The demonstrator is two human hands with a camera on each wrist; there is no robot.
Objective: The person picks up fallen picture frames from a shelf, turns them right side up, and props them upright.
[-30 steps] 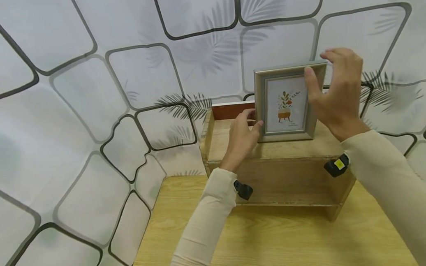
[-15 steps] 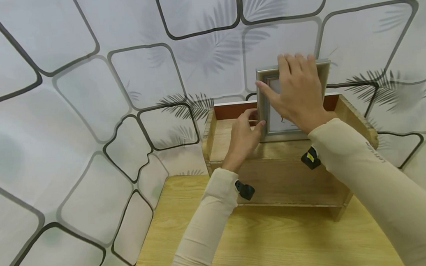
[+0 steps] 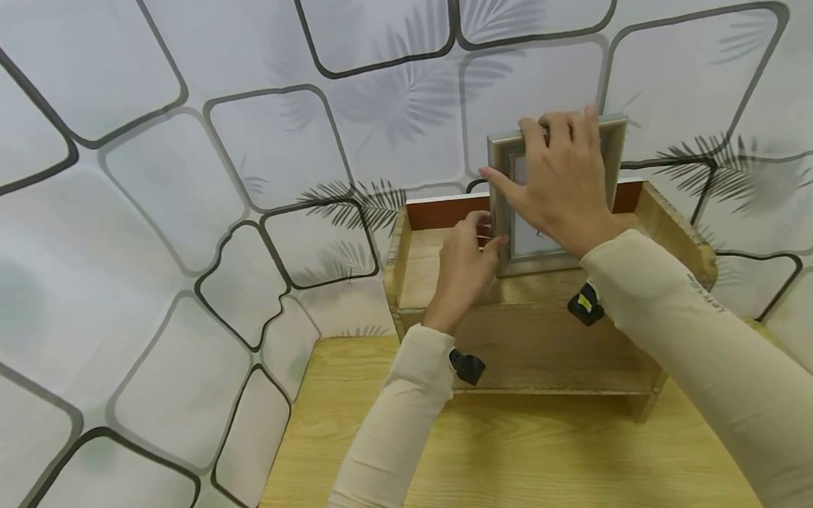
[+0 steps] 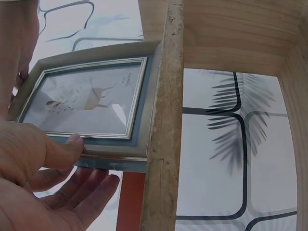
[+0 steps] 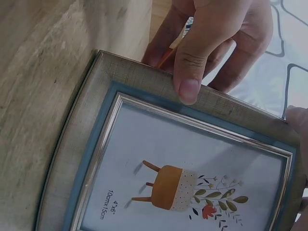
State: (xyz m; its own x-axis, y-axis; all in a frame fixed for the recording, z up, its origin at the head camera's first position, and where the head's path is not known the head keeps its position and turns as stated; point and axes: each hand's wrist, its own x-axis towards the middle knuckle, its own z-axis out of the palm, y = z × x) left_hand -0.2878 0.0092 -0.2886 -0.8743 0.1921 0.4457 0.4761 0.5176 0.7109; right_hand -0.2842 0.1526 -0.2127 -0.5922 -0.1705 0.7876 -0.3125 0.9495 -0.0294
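Note:
A silver-grey picture frame (image 3: 530,242) stands upright, slightly tilted, on the top board of a small wooden shelf (image 3: 536,339). Its print of a potted plant (image 5: 173,187) shows sideways in the right wrist view. My left hand (image 3: 462,268) pinches the frame's left side, thumb on the front and fingers behind, as the left wrist view shows. My right hand (image 3: 563,184) lies across the front, its fingers hooked over the top edge and its thumb reaching to the left side. That hand hides much of the print in the head view.
The shelf stands on a yellow wood-grain table (image 3: 520,466) against a patterned wall covering (image 3: 398,129). Raised side panels (image 3: 677,231) flank its top board, with a reddish-brown strip (image 3: 439,213) at the back. Each wrist carries a small black camera (image 3: 467,366).
My right hand has moved left from the frame's right edge to its top, now covering the print. The frame's lower edge sits slightly nearer. My left hand has kept its hold.

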